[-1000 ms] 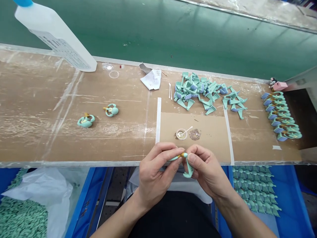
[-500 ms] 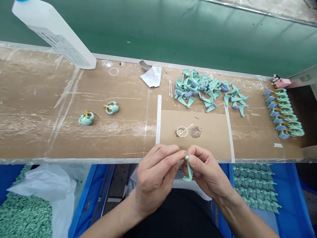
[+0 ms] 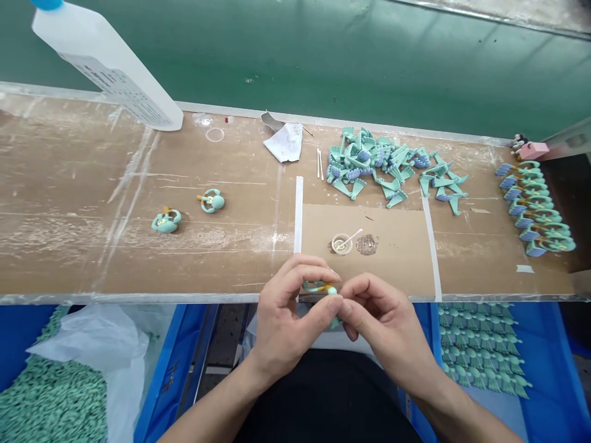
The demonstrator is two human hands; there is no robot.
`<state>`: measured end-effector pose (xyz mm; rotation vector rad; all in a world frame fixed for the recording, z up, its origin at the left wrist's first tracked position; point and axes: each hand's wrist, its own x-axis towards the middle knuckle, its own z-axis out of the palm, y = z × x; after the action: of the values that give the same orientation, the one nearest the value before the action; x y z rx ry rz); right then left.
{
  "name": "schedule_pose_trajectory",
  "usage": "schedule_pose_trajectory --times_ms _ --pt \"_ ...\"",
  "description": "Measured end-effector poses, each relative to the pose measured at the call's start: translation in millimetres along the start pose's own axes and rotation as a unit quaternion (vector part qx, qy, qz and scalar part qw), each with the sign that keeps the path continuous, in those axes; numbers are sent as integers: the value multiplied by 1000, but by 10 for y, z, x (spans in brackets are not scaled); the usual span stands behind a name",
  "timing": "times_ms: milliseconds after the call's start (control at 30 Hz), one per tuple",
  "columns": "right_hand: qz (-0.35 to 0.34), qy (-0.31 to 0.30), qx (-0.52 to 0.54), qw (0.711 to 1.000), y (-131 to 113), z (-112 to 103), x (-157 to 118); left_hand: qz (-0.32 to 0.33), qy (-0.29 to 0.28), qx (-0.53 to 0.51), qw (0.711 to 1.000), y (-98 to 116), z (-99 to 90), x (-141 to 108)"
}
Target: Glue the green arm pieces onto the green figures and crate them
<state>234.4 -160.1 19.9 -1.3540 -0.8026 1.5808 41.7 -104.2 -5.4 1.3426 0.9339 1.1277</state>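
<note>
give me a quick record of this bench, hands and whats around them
left hand: gripping a small mint-green moulded figure with a yellow part
right hand: closed on the same figure
beside the hands: small round dish with a white spatula, on a cardboard sheet
on the bench: heap of mint-green and blue parts, row of mint-green and blue figures, cotton swabs
below the bench: blue crate of mint-green parts

Matt plastic piece [image 3: 314, 286], scuffed cardboard benchtop [image 3: 92, 184]
</note>
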Motion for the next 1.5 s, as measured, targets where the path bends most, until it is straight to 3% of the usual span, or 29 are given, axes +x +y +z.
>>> schedule_pose_trajectory --times_ms 133,300,367,433,567,700,767,867,1000,1100,1167,1233,1300,1400,1500 --pt "-84 -3 -105 991 -63 54 -71 -111 5 -162 980 -43 23 33" --pt "-240 55 -188 951 -50 18 -32 -254 -28 -467 847 -45 83 64" --pt "-262 45 -194 944 -54 14 -17 -276 -31 -507 816 -37 113 48" --pt "-274 33 -201 940 -63 20 -14 -285 -30 -518 806 -38 135 28" --pt "-295 49 -242 923 -83 38 -22 -276 -41 -497 821 -65 143 -2" --pt "-287 74 -250 922 -104 28 -17 -225 -32 -403 886 -60 151 -56" --pt "-284 69 -237 926 -114 -11 5 -231 -6 -348 909 -64 161 -89" --pt "-280 59 -225 932 -137 -122 48 -266 12 -278 923 -122 207 -105" --pt "-260 71 -208 940 -202 -352 -9 -277 -37 -213 936 -179 403 -98" --pt "-225 123 -216 942 -232 -763 -139 -269 -83 -222 933 -198 533 -84" --pt "-188 217 -275 918 -237 -1237 -233 -264 -104 -238 929 -234 538 -62" --pt "-131 368 -365 845 -249 -1835 -329 -257 -115 -237 930 -281 483 -41" --pt "-111 453 -393 792 -281 -2457 -418 -253 -114 -225 934 -307 412 -31" --pt "-88 531 -448 714 -345 -3217 -489 -263 -96 -213 936 -256 360 -42" --pt "-66 553 -501 662 -360 -3666 -423 -276 -72 -208 936 -131 381 -66"
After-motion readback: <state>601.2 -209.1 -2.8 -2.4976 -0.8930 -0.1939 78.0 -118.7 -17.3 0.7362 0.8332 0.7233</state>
